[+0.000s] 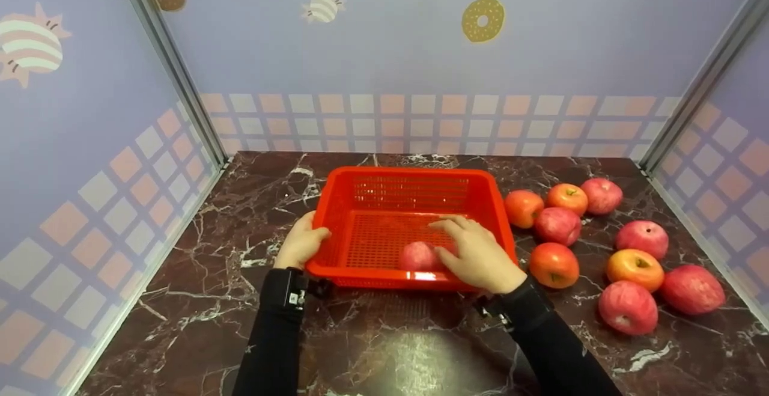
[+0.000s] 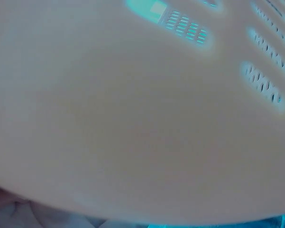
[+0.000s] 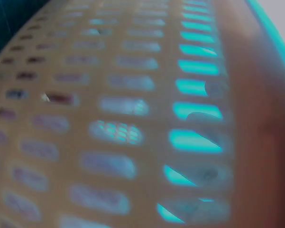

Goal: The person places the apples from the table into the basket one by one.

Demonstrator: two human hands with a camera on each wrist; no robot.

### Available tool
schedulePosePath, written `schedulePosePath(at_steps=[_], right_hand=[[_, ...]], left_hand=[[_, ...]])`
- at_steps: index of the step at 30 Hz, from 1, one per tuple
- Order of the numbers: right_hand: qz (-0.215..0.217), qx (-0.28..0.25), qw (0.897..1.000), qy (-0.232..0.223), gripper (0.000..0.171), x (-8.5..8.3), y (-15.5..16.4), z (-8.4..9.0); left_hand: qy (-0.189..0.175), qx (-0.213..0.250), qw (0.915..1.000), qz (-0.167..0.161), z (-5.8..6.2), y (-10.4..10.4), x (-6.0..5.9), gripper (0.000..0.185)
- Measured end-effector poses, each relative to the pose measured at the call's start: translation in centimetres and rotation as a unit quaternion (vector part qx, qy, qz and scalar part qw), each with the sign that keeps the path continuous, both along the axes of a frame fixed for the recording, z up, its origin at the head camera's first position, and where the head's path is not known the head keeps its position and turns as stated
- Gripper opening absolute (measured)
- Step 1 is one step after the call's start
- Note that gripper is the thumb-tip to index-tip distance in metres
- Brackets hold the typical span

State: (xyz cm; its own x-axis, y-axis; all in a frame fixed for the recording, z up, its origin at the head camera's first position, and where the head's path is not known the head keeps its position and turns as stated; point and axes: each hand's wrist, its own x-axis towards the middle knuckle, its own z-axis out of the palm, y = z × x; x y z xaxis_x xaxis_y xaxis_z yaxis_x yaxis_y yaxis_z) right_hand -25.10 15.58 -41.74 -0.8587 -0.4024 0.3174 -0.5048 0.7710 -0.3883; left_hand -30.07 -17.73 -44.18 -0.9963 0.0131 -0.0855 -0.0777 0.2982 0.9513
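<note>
A red plastic basket [image 1: 414,172] with slotted walls stands on the marbled table. My left hand [image 1: 299,244] grips its left rim, thumb over the edge and the other fingers hidden behind the wall. One red apple [image 1: 416,256] lies inside, near the front wall. Over the front right part of the basket, my right hand [image 1: 479,258] hovers with its fingers loosely spread, the thumb beside the apple. Whether the thumb touches it I cannot tell. Both wrist views are discoloured and mostly filled by the slotted basket wall [image 3: 161,118], close up.
Several red and orange apples lie on the table to the right, among them an orange-red apple [image 1: 554,265] near the basket and a large red apple [image 1: 693,289] farther right. Patterned panels [image 1: 396,53] enclose the table at the back and sides.
</note>
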Motion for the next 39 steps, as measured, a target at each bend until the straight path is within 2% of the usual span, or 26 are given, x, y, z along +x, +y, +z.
schedulePosePath(at_steps=[15,18,21,26,31,34,39], right_hand=[[-0.053,-0.085,0.995,-0.009,0.041,-0.5,5.7,2.9],[-0.075,-0.095,0.992,-0.027,0.04,-0.6,7.8,3.4],[-0.106,-0.096,0.988,-0.064,0.041,-0.7,9.8,3.7],[-0.132,-0.076,0.979,-0.133,0.046,-1.0,12.2,3.6],[-0.167,-0.036,0.972,-0.162,0.046,-1.2,13.9,3.1],[-0.188,-0.008,0.964,-0.189,0.048,-1.4,14.8,3.0],[-0.198,0.034,0.952,-0.233,0.043,-1.7,16.0,2.8]], left_hand=[[-0.003,0.017,0.9998,-0.007,0.2,0.1,0.3,0.054],[-0.004,0.021,0.9997,-0.007,0.2,0.1,0.2,0.054],[-0.007,0.023,0.9997,-0.005,0.2,0.2,0.3,0.054],[-0.006,0.013,0.9999,-0.005,0.2,0.1,0.3,0.053],[-0.004,0.01,0.9999,-0.008,0.1,0.1,0.2,0.054],[-0.003,0.011,0.9999,-0.007,0.0,0.1,0.1,0.055],[0.002,0.011,0.9999,-0.005,-0.2,0.0,0.0,0.055]])
